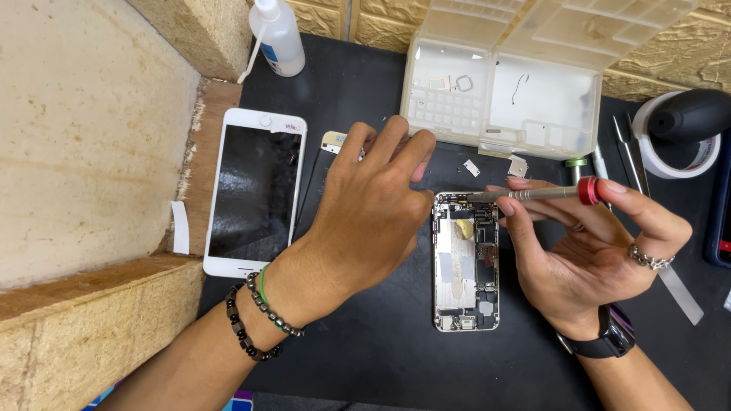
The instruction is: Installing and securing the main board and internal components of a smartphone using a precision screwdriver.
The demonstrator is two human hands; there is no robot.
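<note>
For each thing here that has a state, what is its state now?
Opened phone: back shell lying flat, insides exposed.
Screen panel: detached, face up, dark.
Parts box: lid open.
Squeeze bottle: upright, capped.
Screwdriver: held level, tip at the phone's top edge.
Left hand: resting beside the phone.
Right hand: gripping the screwdriver.

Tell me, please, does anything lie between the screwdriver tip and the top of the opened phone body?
Nothing visible does. The right hand holds the screwdriver level, its tip at the top edge of the opened phone body. The left hand rests beside that edge, not across it.
</note>
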